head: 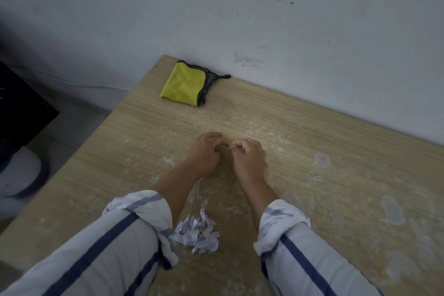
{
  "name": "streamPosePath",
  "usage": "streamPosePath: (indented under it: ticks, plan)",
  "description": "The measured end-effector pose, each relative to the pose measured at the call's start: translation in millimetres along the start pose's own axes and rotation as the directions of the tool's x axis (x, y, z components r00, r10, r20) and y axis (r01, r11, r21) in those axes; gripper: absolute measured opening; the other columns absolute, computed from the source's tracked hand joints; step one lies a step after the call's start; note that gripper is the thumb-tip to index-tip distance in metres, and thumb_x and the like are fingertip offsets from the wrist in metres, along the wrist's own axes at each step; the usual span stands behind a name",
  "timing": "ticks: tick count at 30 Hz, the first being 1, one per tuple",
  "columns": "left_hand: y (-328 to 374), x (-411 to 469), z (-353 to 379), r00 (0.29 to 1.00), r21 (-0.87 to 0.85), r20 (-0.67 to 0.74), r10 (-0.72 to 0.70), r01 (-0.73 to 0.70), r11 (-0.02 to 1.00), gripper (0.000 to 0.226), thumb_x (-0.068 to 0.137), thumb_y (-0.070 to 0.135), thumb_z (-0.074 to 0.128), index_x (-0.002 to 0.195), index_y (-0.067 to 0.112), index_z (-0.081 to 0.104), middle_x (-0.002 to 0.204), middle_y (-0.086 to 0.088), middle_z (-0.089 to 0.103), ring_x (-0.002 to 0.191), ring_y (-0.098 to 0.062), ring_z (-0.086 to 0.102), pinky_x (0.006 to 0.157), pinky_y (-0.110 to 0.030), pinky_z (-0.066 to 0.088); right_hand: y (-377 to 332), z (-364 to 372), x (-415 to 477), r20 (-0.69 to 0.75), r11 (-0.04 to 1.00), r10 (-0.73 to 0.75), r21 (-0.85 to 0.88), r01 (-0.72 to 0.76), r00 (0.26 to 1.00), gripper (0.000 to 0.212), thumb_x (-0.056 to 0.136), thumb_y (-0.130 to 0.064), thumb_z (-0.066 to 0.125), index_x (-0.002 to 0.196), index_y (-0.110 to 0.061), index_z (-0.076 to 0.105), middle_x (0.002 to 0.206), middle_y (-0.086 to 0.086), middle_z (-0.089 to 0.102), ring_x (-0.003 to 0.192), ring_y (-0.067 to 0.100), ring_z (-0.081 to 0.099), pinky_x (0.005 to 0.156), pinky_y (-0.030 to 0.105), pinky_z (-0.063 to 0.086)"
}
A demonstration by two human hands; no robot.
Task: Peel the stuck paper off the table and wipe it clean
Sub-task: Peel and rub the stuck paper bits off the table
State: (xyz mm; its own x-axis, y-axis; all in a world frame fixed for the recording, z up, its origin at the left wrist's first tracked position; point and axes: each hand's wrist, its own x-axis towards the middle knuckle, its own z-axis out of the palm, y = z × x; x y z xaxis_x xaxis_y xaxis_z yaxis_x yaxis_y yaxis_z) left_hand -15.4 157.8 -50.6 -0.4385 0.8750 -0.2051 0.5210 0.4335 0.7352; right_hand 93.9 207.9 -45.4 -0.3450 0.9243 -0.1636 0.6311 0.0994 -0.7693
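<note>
Currently, yellow cloth (183, 84) is lying folded at far left of the surface (336, 127), against the wall. Left grip (204, 154) and right grip (249, 158) are sitting mid-surface, nearly touching, fingers curled down onto the wood; cannot tell whether they're pinching paper. Torn paper scraps (198, 233) are lying heaped near, between the sleeves. Stuck paper residue (322, 160) is showing right.

On table (312, 115), left hand (204, 155), right hand (249, 160) both curled, paper scraps (199, 235) nearer, yellow cloth (183, 84) beyond
</note>
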Motion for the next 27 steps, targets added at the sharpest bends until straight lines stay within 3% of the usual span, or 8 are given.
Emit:
streamPosePath:
  ticks: [3,7,11,15,17,21,23,27]
  plan:
    - [2.7,-14.6,-8.2,1.0,-0.092,0.018,0.001,0.0,0.996,0.017,0.085,0.005,0.057,0.098,0.004,0.068,0.122,-0.011,0.057,0.114,-0.023,0.051,0.099,-0.035,0.038,-1.0,-3.7,-17.6,0.011,0.988,0.055,0.145,-0.056,0.998,0.021,0.077,-0.029,0.055,0.056,-0.03,0.053,0.084,-0.007,0.057,0.084,0.016,0.052,0.081,0.038,0.04]
    - [-12.6,-44.7,-22.3,0.998,-0.121,0.058,0.002,0.005,0.993,0.017,0.083,0.005,0.058,0.096,0.01,0.068,0.11,-0.004,0.059,0.104,-0.019,0.056,0.086,-0.03,0.045,3.2,-16.7,-46.5,0.134,0.968,0.141,0.189,-0.165,0.981,0.031,0.083,-0.02,0.056,0.055,-0.02,0.044,0.065,-0.005,0.047,0.058,0.013,0.041,0.06,0.027,0.034]
    - [-40.4,-82.3,-27.8,0.997,-0.018,0.063,0.046,-0.045,0.999,0.023,0.087,0.01,0.054,0.107,0.008,0.067,0.117,-0.007,0.059,0.107,-0.019,0.056,0.086,-0.024,0.04,1.7,-29.1,-80.4,0.385,0.976,0.176,0.052,-0.211,0.906,0.024,0.085,-0.018,0.056,0.063,-0.015,0.05,0.062,0.001,0.046,0.058,0.017,0.041,0.058,0.026,0.033]
    - [-63.7,-120.1,-22.1,0.991,0.128,0.053,0.121,-0.127,0.984,0.04,0.084,0.02,0.043,0.113,0.005,0.066,0.126,-0.01,0.056,0.117,-0.024,0.05,0.1,-0.029,0.037,-5.2,-32.4,-107.3,0.566,0.986,0.164,-0.077,-0.146,0.808,0.009,0.084,-0.017,0.062,0.084,-0.014,0.071,0.086,0.002,0.066,0.076,0.014,0.058,0.06,0.02,0.043]
    - [-71.6,-135.9,-17.3,0.99,0.176,0.033,0.139,-0.143,0.974,0.048,0.085,0.03,0.036,0.119,0.009,0.063,0.135,-0.007,0.052,0.128,-0.025,0.042,0.109,-0.04,0.032,-8.1,-28.9,-114.5,0.583,0.984,0.178,-0.1,-0.147,0.793,0.007,0.081,-0.015,0.065,0.083,-0.013,0.071,0.087,0.007,0.067,0.075,0.016,0.057,0.058,0.021,0.042]
    - [-81.6,-162.8,-7.1,0.992,0.292,0.04,0.116,-0.123,0.948,0.077,0.079,0.057,0.002,0.138,0.027,0.043,0.152,0.007,0.029,0.144,-0.01,0.01,0.115,-0.03,0.002,-9.5,-11.0,-119.9,0.552,0.963,0.198,-0.264,-0.055,0.81,0.015,0.078,-0.014,0.058,0.063,-0.016,0.06,0.065,0.004,0.052,0.06,0.018,0.044,0.065,0.029,0.035]
    - [-83.0,-170.3,-6.4,0.989,0.312,0.042,0.143,-0.149,0.938,0.079,0.08,0.062,-0.001,0.142,0.029,0.035,0.154,0.009,0.025,0.142,-0.003,0.003,0.115,-0.028,-0.004,-10.0,-1.9,-121.9,0.505,0.936,0.209,-0.352,-0.022,0.837,0.023,0.073,-0.015,0.052,0.052,-0.02,0.044,0.056,0.0,0.04,0.058,0.02,0.04,0.069,0.035,0.03]
    - [-84.5,-174.8,-6.1,0.983,0.393,0.079,0.167,-0.185,0.901,0.077,0.08,0.066,0.006,0.145,0.031,0.027,0.156,0.008,0.017,0.145,-0.009,-0.002,0.116,-0.033,-0.006,-9.9,3.8,-125.5,0.469,0.916,0.194,-0.401,0.012,0.862,0.034,0.075,-0.018,0.048,0.045,-0.021,0.032,0.05,-0.002,0.031,0.052,0.02,0.03,0.051,0.03,0.011]
